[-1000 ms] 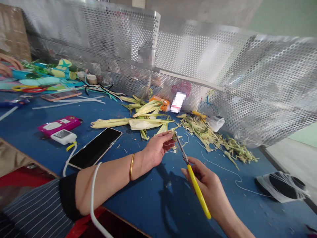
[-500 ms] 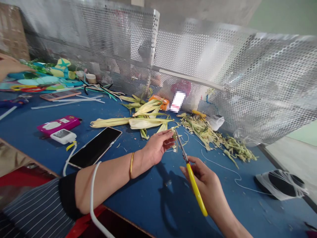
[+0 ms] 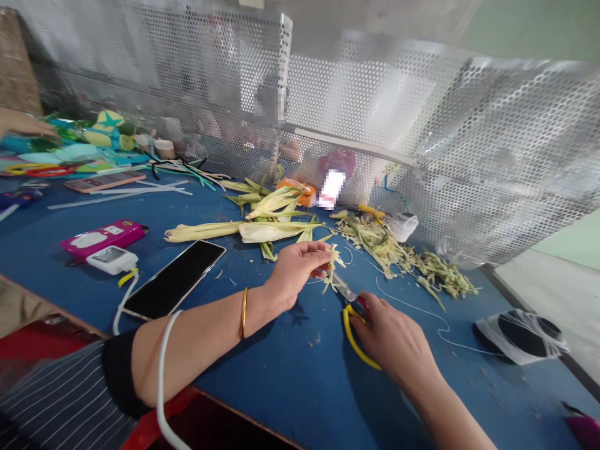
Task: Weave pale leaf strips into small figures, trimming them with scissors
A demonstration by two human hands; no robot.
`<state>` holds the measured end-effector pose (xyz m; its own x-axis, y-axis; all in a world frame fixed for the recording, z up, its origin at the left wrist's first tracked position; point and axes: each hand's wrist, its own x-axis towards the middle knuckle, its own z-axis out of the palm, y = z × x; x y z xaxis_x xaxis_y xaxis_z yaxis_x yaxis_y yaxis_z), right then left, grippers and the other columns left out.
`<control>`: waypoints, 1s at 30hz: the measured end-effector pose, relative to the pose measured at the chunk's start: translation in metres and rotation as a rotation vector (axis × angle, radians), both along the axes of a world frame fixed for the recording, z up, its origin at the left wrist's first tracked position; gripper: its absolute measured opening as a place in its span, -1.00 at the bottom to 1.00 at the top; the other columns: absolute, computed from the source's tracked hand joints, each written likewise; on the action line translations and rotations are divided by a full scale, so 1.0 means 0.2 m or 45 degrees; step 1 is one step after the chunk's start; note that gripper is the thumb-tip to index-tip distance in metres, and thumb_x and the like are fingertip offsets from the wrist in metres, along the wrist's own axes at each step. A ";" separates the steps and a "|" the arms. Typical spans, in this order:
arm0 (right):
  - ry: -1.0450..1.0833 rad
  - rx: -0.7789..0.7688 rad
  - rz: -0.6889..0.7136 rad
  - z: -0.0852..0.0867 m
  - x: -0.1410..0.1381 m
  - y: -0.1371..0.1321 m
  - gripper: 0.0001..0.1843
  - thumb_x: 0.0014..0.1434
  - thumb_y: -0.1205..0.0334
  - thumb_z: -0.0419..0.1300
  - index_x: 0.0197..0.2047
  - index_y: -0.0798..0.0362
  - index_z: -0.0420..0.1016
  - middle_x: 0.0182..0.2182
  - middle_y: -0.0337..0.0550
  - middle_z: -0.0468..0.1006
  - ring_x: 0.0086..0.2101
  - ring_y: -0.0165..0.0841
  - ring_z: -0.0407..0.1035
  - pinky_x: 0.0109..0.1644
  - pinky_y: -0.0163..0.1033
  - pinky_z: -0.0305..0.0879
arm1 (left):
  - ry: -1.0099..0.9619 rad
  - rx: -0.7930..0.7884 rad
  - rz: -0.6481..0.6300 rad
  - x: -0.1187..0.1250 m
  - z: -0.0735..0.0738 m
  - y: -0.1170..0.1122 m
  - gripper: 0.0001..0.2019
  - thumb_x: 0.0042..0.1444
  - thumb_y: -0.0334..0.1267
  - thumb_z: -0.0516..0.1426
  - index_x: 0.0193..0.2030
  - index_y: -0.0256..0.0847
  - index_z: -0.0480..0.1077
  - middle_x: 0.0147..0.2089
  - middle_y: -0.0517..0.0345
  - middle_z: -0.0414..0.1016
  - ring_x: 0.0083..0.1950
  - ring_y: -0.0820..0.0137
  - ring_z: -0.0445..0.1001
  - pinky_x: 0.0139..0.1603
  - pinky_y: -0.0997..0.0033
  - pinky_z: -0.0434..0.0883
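Between the fingertips of my left hand (image 3: 294, 270) is a small piece of corn husk (image 3: 332, 267), pale and frayed. My right hand (image 3: 391, 331) grips yellow-handled scissors (image 3: 352, 331), whose metal blades reach toward the underside of that piece. Whether the blades touch it cannot be made out. Just beyond my left hand lie whole corn husks (image 3: 272, 232), pale yellow and green. Farther right spreads a heap of cut husk scraps (image 3: 375, 240), with small tied-looking green pieces (image 3: 445, 274) at its end.
A spool of white thread (image 3: 520, 335) lies at the right, its strand trailing left. A dark phone (image 3: 175, 278), a white device on a cable (image 3: 112, 257) and a magenta box (image 3: 104, 239) are at left. Behind stands a perforated metal screen (image 3: 347, 100). Another person's hand (image 3: 25, 123) is far left.
My right hand has turned the scissors from upright to flatter, with the handles now spread apart. The left hand has rotated the husk piece so its frayed ends show.
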<state>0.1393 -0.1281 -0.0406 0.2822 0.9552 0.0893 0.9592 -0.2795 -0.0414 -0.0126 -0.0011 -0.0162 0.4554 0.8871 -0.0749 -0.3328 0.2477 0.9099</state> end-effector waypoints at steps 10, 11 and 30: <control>1.140 0.619 0.014 0.08 0.00 0.00 -0.54 0.15 -0.12 0.21 -0.05 0.04 0.55 -0.23 -0.06 0.60 -0.27 -0.25 0.45 -0.20 -0.19 0.36 | 0.117 0.346 -0.262 0.00 -0.02 -0.08 -0.70 -0.04 -0.32 0.33 -0.11 -0.22 0.53 -0.40 0.14 0.59 -0.43 0.48 0.47 -0.37 0.49 0.41; 1.324 0.620 0.005 0.08 -0.01 0.00 -0.52 0.11 -0.13 0.25 -0.06 0.06 0.56 -0.26 -0.07 0.60 -0.29 -0.27 0.44 -0.23 -0.21 0.36 | 0.138 0.363 -0.323 0.00 -0.03 -0.09 -0.68 -0.03 -0.32 0.32 -0.08 -0.22 0.52 -0.38 0.13 0.60 -0.43 0.47 0.48 -0.36 0.48 0.41; 1.652 0.683 -0.165 0.06 -0.02 0.02 -0.65 -0.05 -0.06 0.39 -0.45 0.09 0.55 -0.61 -0.28 0.42 -0.55 -0.47 0.19 -0.45 -0.33 0.15 | 0.305 0.180 -0.713 0.03 -0.10 -0.11 -0.86 -0.11 -0.27 0.36 -0.38 -0.25 0.58 -0.39 0.13 0.58 -0.32 0.42 0.49 -0.10 0.35 0.40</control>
